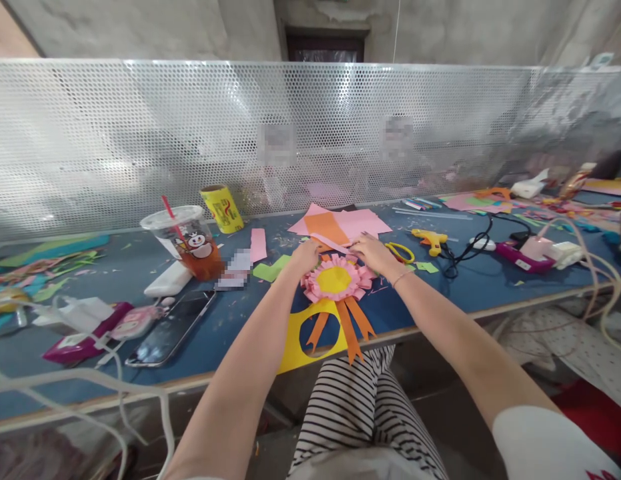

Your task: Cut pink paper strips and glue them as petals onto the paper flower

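A paper rosette (335, 277) lies near the table's front edge, with a yellow centre, pink ruffled petals and orange ribbon tails (351, 327). Just beyond it, a narrow pink paper strip (332, 245) stretches between my two hands. My left hand (306, 255) is closed at the strip's left end, its fingertips partly hidden. At the other end, my right hand (371, 251) pinches the strip. Under the tails is a yellow sheet (293, 343) with a round hole cut out. Pink sheets (369, 221) and an orange sheet (326, 229) lie behind the hands.
Yellow-handled scissors (401, 253) and a yellow glue gun (430, 241) lie to the right, near a purple power strip (525, 257) and cables. Leftward are a drink cup (193, 247), a phone (173, 330) and a yellow can (223, 210). A perforated metal screen (190, 133) borders the back.
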`<state>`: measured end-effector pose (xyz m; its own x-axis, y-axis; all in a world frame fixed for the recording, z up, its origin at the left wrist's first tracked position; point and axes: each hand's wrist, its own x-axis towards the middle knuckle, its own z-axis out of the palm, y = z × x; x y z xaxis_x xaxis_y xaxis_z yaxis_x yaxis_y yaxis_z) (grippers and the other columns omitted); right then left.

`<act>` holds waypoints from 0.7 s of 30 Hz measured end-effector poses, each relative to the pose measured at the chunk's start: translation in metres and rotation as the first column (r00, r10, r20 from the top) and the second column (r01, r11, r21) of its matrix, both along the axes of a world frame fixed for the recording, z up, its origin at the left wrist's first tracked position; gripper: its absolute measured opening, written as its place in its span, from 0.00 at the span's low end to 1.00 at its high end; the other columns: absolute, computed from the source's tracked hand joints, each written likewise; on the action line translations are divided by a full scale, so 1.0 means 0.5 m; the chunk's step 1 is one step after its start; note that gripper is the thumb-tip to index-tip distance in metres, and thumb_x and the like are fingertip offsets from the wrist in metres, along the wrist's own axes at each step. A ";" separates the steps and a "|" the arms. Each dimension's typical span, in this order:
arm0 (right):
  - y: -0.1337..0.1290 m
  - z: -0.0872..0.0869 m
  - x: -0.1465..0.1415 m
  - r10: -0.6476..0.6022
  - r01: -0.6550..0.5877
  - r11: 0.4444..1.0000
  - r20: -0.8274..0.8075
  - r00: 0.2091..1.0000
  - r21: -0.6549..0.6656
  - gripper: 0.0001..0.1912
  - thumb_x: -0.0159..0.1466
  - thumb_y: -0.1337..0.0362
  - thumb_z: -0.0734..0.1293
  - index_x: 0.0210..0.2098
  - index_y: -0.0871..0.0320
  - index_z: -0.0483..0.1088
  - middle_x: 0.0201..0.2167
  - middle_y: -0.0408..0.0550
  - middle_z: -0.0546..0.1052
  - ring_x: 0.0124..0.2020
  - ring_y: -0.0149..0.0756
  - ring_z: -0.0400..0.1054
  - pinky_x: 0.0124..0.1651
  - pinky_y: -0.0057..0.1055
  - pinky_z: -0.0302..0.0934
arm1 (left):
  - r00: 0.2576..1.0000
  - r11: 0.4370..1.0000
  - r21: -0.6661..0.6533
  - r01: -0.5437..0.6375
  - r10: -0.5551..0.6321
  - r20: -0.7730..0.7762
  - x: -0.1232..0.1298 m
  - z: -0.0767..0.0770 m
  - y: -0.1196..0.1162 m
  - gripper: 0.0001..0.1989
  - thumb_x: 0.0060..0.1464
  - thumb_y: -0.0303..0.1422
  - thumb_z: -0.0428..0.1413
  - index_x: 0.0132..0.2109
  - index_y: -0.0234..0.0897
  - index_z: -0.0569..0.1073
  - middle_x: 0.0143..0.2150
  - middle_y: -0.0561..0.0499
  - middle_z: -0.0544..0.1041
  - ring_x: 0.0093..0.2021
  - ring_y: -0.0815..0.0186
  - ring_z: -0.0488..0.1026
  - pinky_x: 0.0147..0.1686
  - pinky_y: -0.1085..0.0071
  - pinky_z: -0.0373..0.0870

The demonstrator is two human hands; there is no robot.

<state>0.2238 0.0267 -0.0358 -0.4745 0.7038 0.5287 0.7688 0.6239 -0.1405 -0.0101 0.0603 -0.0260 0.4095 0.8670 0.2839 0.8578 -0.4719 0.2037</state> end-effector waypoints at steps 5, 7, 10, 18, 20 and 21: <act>0.003 0.001 -0.018 0.002 -0.025 0.999 -0.487 0.874 -0.040 0.10 0.62 0.64 0.60 0.37 0.57 0.73 0.35 0.50 0.76 0.39 0.37 0.69 0.45 0.35 0.62 | 0.985 0.996 0.062 0.062 -0.071 0.154 0.022 0.019 -0.021 0.23 0.51 0.30 0.51 0.56 0.32 0.67 0.52 0.41 0.72 0.51 0.60 0.69 0.52 0.68 0.63; -0.001 0.004 -0.024 0.004 -0.116 0.986 -0.670 0.743 -0.122 0.10 0.59 0.60 0.63 0.37 0.57 0.72 0.33 0.48 0.76 0.34 0.36 0.70 0.39 0.33 0.64 | 0.968 0.993 0.064 0.102 -0.114 0.224 0.036 0.031 -0.041 0.27 0.48 0.31 0.54 0.57 0.34 0.66 0.49 0.43 0.74 0.46 0.61 0.71 0.47 0.69 0.66; -0.005 0.008 -0.035 -0.022 -0.346 0.906 -0.842 0.539 -0.245 0.12 0.54 0.56 0.67 0.35 0.57 0.71 0.28 0.44 0.75 0.27 0.32 0.69 0.30 0.29 0.63 | 0.943 0.986 0.055 0.156 -0.165 0.288 0.053 0.048 -0.068 0.22 0.50 0.31 0.52 0.53 0.37 0.70 0.42 0.47 0.77 0.37 0.65 0.73 0.41 0.71 0.67; -0.026 0.022 -0.042 -0.112 -0.615 0.734 -0.945 0.308 -0.288 0.17 0.47 0.57 0.73 0.33 0.57 0.69 0.23 0.39 0.72 0.22 0.26 0.66 0.23 0.23 0.60 | 0.857 0.981 -0.073 0.182 -0.122 0.501 0.057 0.048 -0.064 0.11 0.49 0.31 0.52 0.39 0.34 0.76 0.36 0.49 0.79 0.36 0.68 0.74 0.38 0.74 0.68; -0.035 0.027 -0.039 -0.106 -0.669 0.682 -0.945 0.310 -0.296 0.17 0.47 0.57 0.73 0.32 0.57 0.69 0.21 0.37 0.71 0.20 0.25 0.65 0.24 0.23 0.61 | 0.846 0.981 -0.078 0.179 -0.113 0.521 0.055 0.044 -0.059 0.11 0.48 0.30 0.53 0.39 0.34 0.76 0.36 0.48 0.79 0.37 0.67 0.75 0.39 0.74 0.68; -0.039 0.031 -0.037 -0.099 -0.692 0.657 -0.944 0.314 -0.299 0.16 0.47 0.57 0.73 0.32 0.57 0.69 0.21 0.37 0.71 0.20 0.25 0.65 0.24 0.23 0.61 | 0.847 0.983 -0.084 0.165 -0.098 0.522 0.054 0.043 -0.058 0.11 0.48 0.30 0.53 0.38 0.34 0.76 0.36 0.48 0.79 0.37 0.67 0.75 0.39 0.73 0.69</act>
